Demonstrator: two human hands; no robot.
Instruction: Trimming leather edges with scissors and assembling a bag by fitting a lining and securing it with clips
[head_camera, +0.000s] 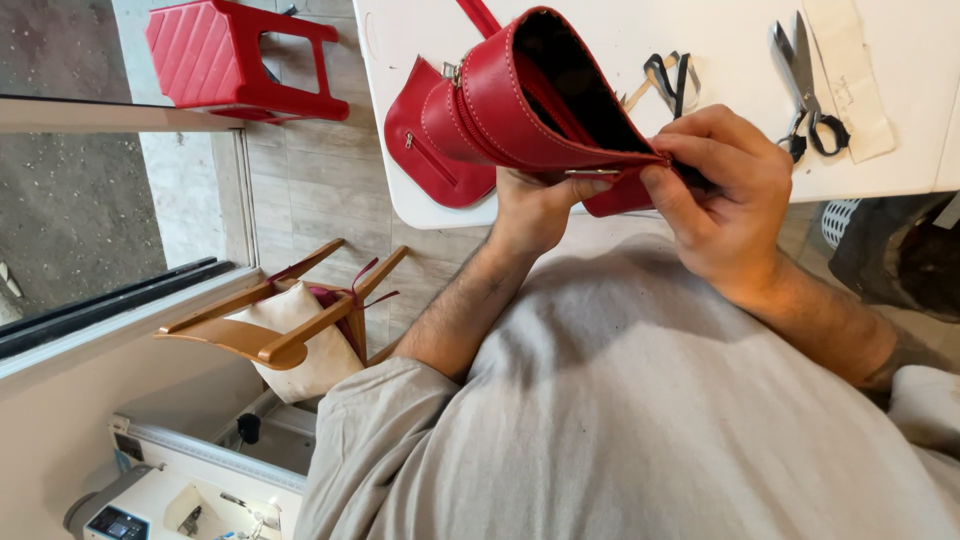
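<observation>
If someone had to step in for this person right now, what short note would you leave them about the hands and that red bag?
Left hand: grips the red leather bag from below, thumb on its lower edge.
Right hand: pinches the same edge at the bag's near end, fingers curled over it.
The bag is held up over the white table edge, its opening showing a dark inside. A flat red leather piece with a zip lies under it on the table.
Scissors lie on the table, untouched.
The seam along the rim looks stitched; what remains I cannot tell.
</observation>
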